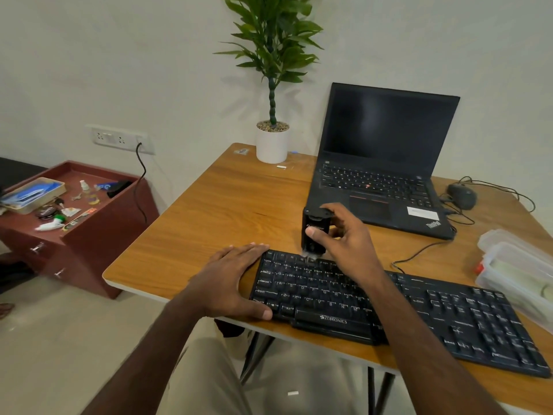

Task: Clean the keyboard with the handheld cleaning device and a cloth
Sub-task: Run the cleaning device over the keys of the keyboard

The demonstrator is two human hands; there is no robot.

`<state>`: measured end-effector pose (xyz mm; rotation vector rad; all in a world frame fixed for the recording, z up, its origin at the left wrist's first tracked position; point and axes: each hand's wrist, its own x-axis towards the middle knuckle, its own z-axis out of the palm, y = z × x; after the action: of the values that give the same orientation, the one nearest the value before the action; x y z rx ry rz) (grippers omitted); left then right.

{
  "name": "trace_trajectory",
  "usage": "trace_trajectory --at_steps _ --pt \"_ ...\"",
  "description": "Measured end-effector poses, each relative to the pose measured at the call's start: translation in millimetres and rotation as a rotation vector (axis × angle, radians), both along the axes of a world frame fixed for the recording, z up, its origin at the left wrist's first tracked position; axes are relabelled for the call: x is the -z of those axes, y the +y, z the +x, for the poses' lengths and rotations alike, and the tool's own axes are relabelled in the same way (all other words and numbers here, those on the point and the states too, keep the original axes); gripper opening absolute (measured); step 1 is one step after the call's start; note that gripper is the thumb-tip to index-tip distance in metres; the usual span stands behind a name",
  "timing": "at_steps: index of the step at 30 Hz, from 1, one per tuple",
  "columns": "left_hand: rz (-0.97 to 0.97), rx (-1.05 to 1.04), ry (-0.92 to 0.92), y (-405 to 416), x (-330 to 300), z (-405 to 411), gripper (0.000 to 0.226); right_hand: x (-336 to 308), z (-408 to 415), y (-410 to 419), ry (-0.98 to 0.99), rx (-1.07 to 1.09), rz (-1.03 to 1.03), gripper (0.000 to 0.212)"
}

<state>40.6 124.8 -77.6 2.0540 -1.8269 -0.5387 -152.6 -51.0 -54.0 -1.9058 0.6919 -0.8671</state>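
At the keyboard's (389, 307) far-left corner, right hand (344, 235) grips the upright cleaner (312, 232); keys run rightward. Left hand (230, 280) lies flat, steadying the left end.

Black gear on a honey-brown grain

Worktop (227, 205) shows orange-brown wood grain. Keyboard (389, 307), cleaning device (312, 232), laptop (386, 163) and mouse (462, 195) are black. White pot (271, 145), green plant (276, 40); beside the worktop, a maroon cabinet (98, 235)

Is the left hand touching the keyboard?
Touching. The head view shows the left hand resting flat against the left end of the keyboard, thumb on its front corner.
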Motion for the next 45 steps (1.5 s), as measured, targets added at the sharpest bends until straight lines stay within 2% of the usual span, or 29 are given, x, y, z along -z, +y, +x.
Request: trace_trajectory --at_steps 3,6,13,16,20,25,28,30,33,41,45 --pt "0.010 -0.008 0.005 -0.8 -0.8 0.0 0.143 -0.3 -3.9 2.0 -0.087 -0.033 0.046 0.029" --pt "0.026 -0.022 0.003 -0.8 0.5 0.5 0.141 6.3 -2.7 9.7 -0.043 -0.072 0.020 0.031" --pt "0.056 -0.056 0.001 -0.8 5.2 2.0 0.139 1.6 -25.6 -9.3 0.026 0.082 -0.048 0.034" --pt "0.037 -0.043 0.007 -1.4 4.3 2.2 0.141 -0.7 -24.2 -1.6 -0.050 0.060 -0.022 0.032" --pt "0.011 -0.017 -0.006 -1.7 4.8 1.6 0.141 6.1 -22.8 10.8 -0.024 0.008 -0.007 0.033" --pt "0.024 -0.031 -0.002 -1.9 4.2 1.0 0.142 4.2 -51.0 -8.8 0.030 0.129 -0.056 0.034" --pt "0.033 -0.042 -0.005 -2.7 7.5 3.6 0.140 0.0 -55.2 -12.8 -0.014 0.156 -0.061 0.032" --pt "0.044 -0.050 -0.017 -3.9 10.7 5.3 0.139 -0.2 -47.4 -6.3 -0.062 0.117 -0.009 0.032" --pt "0.061 -0.059 -0.014 -3.4 11.0 4.7 0.139 9.7 -36.2 3.9 -0.025 0.058 -0.021 0.034" --pt "0.061 -0.069 -0.018 -3.2 13.8 6.7 0.137 -3.2 -75.0 -16.5 0.011 0.195 -0.060 0.033" --pt "0.057 -0.069 -0.027 -4.6 16.5 8.4 0.138 1.5 -59.4 -4.7 -0.050 0.105 -0.035 0.032"
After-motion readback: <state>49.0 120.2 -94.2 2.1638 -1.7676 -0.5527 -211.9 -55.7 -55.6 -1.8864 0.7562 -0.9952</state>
